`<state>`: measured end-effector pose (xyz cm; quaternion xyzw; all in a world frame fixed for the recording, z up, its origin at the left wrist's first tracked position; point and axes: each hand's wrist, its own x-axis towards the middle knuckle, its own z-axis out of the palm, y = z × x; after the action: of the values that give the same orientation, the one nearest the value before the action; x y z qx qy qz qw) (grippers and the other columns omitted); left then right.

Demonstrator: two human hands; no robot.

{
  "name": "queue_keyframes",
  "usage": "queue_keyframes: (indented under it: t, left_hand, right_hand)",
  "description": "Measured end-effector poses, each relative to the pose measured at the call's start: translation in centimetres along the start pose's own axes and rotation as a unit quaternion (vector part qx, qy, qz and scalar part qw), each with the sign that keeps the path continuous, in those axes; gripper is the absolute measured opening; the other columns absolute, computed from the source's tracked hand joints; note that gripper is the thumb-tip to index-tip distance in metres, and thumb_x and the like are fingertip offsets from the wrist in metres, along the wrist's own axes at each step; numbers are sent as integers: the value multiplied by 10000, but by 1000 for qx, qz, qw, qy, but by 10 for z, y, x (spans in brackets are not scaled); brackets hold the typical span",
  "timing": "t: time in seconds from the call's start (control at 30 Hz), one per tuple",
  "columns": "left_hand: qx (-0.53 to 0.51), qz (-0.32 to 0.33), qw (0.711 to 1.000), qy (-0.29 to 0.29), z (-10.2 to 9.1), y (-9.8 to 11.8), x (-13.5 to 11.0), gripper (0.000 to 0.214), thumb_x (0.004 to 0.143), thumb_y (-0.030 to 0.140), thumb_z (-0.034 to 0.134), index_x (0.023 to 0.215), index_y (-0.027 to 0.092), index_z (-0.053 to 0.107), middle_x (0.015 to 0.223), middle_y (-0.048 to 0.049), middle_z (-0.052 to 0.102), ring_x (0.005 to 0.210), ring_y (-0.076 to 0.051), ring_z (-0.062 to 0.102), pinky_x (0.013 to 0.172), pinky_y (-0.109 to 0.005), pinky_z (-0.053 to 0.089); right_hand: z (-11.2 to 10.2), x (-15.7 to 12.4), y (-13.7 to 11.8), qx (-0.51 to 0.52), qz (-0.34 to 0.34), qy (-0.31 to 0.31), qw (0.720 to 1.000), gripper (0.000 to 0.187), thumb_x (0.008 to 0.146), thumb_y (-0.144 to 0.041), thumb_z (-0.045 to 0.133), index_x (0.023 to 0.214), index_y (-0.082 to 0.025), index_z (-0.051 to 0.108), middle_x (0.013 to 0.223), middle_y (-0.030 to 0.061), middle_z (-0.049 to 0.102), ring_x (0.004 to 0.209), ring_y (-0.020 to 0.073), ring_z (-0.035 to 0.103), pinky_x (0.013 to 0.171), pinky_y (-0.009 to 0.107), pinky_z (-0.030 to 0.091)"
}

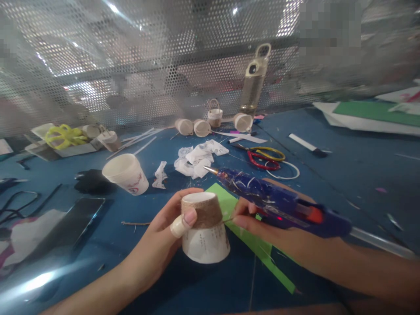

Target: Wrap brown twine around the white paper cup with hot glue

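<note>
My left hand point(160, 234) is closed around a small paper cup point(206, 248), held narrow end up, with a bandage-like wrap on the thumb. Brown twine point(210, 212) is wound round the cup's upper part. A strand of it runs off to the right, where my right hand point(262, 227) pinches it between thumb and finger. The same hand also carries a blue hot glue gun point(262, 192) lying across it, nozzle pointing left above the cup, with a red light lit and a clear glue stick point(380, 243) at its back. Its grip is partly hidden.
Green paper point(278, 271) lies beneath my right hand. A white cup point(126, 173), crumpled lace point(200, 157), red and yellow-handled scissors point(262, 159) and a phone point(82, 223) lie around. Twine-wrapped cups point(201, 128) and a bottle point(254, 87) stand by the perforated metal screen point(147, 78).
</note>
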<state>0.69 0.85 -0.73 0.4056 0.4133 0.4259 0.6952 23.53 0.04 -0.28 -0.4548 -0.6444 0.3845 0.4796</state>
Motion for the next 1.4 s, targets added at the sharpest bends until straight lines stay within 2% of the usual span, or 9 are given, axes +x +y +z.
queue_keyframes:
  t: [0.07, 0.2, 0.43, 0.73, 0.93, 1.07, 1.23, 1.33, 1.4]
  left_hand:
    - [0, -4, 1000, -5, 0, 0, 1, 446, 793, 534, 838, 1172, 306, 777, 1136, -69, 777, 1026, -275, 689, 886, -370, 510]
    - [4, -7, 1000, -10, 1, 1, 2, 458, 800, 550, 826, 1180, 298, 783, 1147, -78, 780, 1043, -280, 691, 894, -370, 513]
    - [0, -20, 1000, -8, 0, 1, 0, 510, 790, 547, 836, 1220, 282, 770, 1204, -100, 772, 1123, -336, 679, 912, -405, 511]
    - [-14, -25, 999, -26, 1, 2, -2, 441, 828, 519, 814, 1210, 302, 781, 1211, -85, 774, 1121, -316, 689, 938, -404, 513]
    - [-17, -19, 998, -52, -2, 0, 1, 420, 850, 498, 800, 1220, 300, 777, 1263, -87, 757, 1171, -331, 668, 952, -410, 517]
    - [-13, -16, 998, -63, -3, -1, 1, 416, 853, 504, 795, 1227, 323, 773, 1263, -74, 757, 1195, -337, 653, 952, -415, 512]
    - [7, 6, 997, -71, -6, -4, 2, 433, 851, 514, 794, 1245, 337, 766, 1319, -67, 741, 1271, -356, 613, 1018, -441, 474]
    - [16, 30, 995, -92, -7, -5, 2, 400, 895, 483, 757, 1272, 351, 752, 1349, -57, 733, 1314, -355, 591, 1076, -462, 440]
    - [13, 28, 995, -95, -7, -5, 2, 397, 903, 482, 746, 1277, 349, 750, 1374, -57, 726, 1349, -369, 567, 1112, -489, 411]
  right_hand:
    - [0, 0, 2, -7, -4, 6, 1000, 181, 817, -361, 816, 743, -290, 667, 754, -55, 752, 680, 150, 732, 664, 261, 658]
    - [-1, 1, 6, -58, -7, 31, 998, 215, 793, -408, 824, 717, -301, 654, 735, -48, 746, 710, 182, 750, 856, 356, 673]
    - [-7, 4, 6, -82, 15, -8, 996, 248, 787, -496, 820, 737, -317, 656, 723, -52, 729, 693, 191, 742, 954, 405, 645]
    - [-4, 9, -10, 9, 55, -67, 996, 261, 800, -429, 830, 707, -282, 636, 684, -49, 653, 685, 162, 692, 741, 279, 660]
    - [-5, 6, -6, -11, 82, -61, 995, 310, 766, -506, 848, 703, -271, 657, 725, -22, 713, 713, 193, 712, 824, 379, 668]
    - [-4, 2, -1, -22, 51, -8, 998, 323, 768, -501, 839, 698, -275, 619, 702, -23, 707, 699, 208, 718, 767, 403, 675]
    - [-2, -1, 2, -59, 1, 39, 998, 275, 720, -355, 875, 718, -268, 614, 719, -30, 681, 645, 162, 672, 622, 286, 638]
    - [-1, -2, 3, -55, -19, 27, 998, 283, 787, -356, 839, 736, -273, 573, 651, -62, 614, 566, 125, 593, 494, 220, 545]
    - [-1, -2, 4, -57, -36, 0, 998, 270, 848, -358, 798, 760, -275, 556, 635, -74, 590, 554, 113, 553, 467, 201, 495]
